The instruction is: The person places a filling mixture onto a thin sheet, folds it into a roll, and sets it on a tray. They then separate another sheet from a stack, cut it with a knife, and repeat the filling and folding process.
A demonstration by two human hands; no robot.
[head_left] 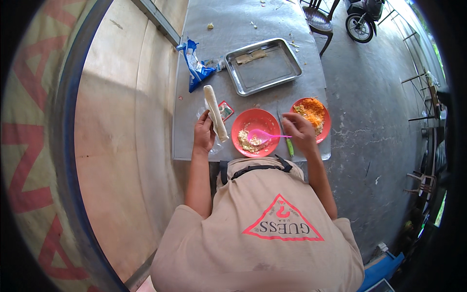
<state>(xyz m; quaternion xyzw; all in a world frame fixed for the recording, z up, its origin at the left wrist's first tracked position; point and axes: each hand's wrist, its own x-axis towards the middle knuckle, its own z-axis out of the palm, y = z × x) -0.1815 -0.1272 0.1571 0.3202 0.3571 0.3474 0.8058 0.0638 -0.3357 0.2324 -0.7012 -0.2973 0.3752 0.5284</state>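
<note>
My left hand (204, 130) grips a long, pale rolled-up wrapper (212, 109), held tilted above the table's near left. Under it lie a clear plastic bag (214, 147) and a small red-edged packet (225, 111). My right hand (300, 130) hovers between two orange-red bowls, fingers bent and slightly apart, with nothing visible in them. Just below it ends the handle of a pink spoon (260, 136), which rests in the near bowl (259, 115) with a crumbly pale filling (247, 141). A green-handled knife (290, 147) lies between the bowls. Shredded carrot (311, 111) fills much of the right bowl (326, 127).
Farther back, a metal tray (265, 83) holds pale folded rolls (251, 56). Left of it is a torn blue-and-white package (195, 67). A board wall (116, 146) borders the table (233, 22) on the left. Beyond its right edge are a chair (318, 20) and a motorcycle (361, 24).
</note>
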